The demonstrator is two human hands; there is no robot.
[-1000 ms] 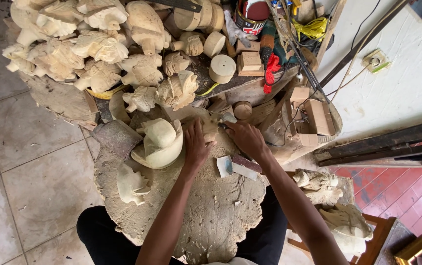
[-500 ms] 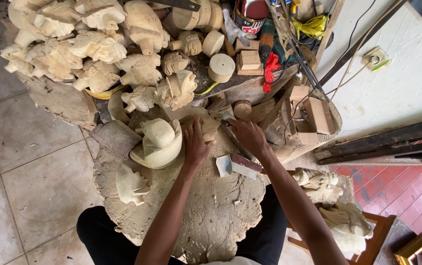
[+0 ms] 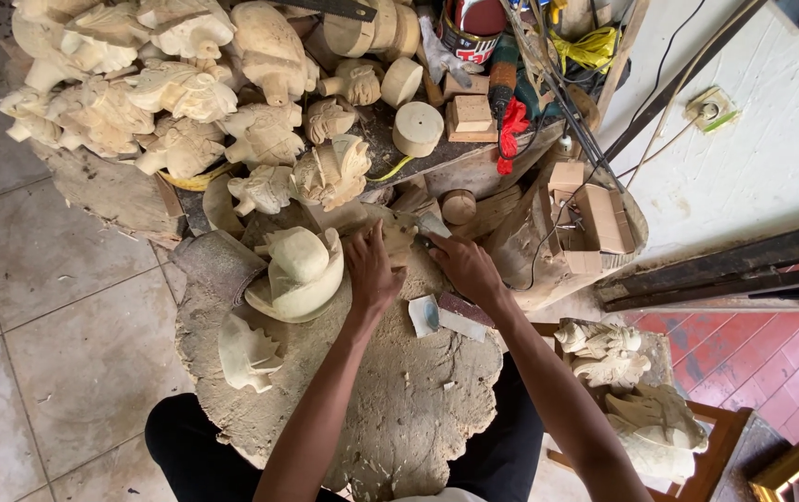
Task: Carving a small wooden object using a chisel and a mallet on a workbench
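Observation:
My left hand point(image 3: 372, 270) rests on a small pale wood carving point(image 3: 398, 234) at the far side of a round stump-like work block point(image 3: 390, 409) and holds it down. Just right of it, my right hand point(image 3: 465, 268) is closed around a small piece of sandpaper or a tool point(image 3: 434, 226) pressed against the carving; what it is stays unclear. A larger unfinished carving with a rounded cap shape point(image 3: 299, 270) lies left of my left hand. Scraps of sandpaper point(image 3: 444, 316) lie below my right wrist.
A heap of several pale carved figures point(image 3: 167, 84) fills the upper left. Wood discs point(image 3: 416, 127), blocks, a tin can point(image 3: 469, 33) and tools lie behind. A small carving point(image 3: 249, 353) sits on the block's left. More carvings point(image 3: 632, 400) lie lower right; cardboard boxes point(image 3: 590, 218) stand right.
Both hands stay on the small carving with only slight shifts; nothing was picked up or let go.

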